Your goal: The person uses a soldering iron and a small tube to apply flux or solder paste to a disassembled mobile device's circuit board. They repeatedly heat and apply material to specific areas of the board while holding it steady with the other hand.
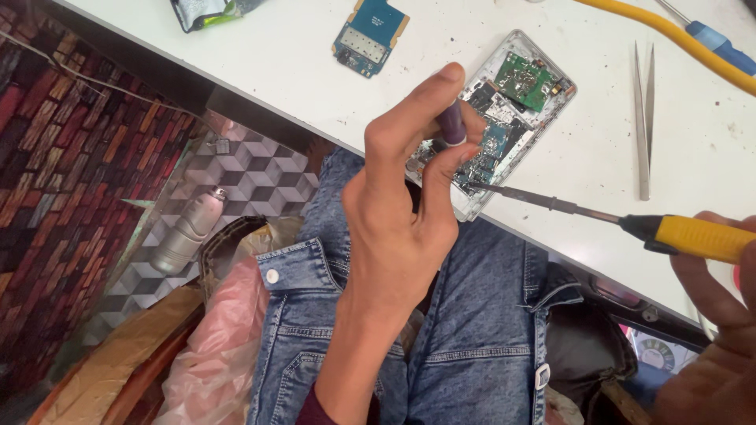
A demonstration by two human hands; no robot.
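An opened silver phone with its green and blue circuit boards showing (pixel 512 118) lay on the white surface (pixel 315 71), close to the near edge and a bit right of the middle. The left hand (pixel 402 212) reached up to it from the person's lap. Its grip was closed, with thumb and fingers pinched on a small dark purple stick-like tool (pixel 452 124), and the tool's lower end rested on the near left part of the phone. The right hand (pixel 720 330) sat at the far right of the scene. Its grip was wrapped around the yellow handle of a screwdriver with a long grey metal shaft (pixel 598 214). The tip of the shaft touched the near edge of the phone, just beside the left hand.

It looked like the step in hand was working on a small part or screw inside the phone, with one hand keeping things steady. The next move would likely need the screwdriver tip to stay put on its spot and the phone not to slide.

A small blue circuit board (pixel 368 35) lay farther back on the left. Thin silver tweezers (pixel 643 118) lay to the right of the phone. A yellow cable (pixel 669 39) ran across the far right corner. Blue denim (pixel 472 315) covered the person's lap below the surface.
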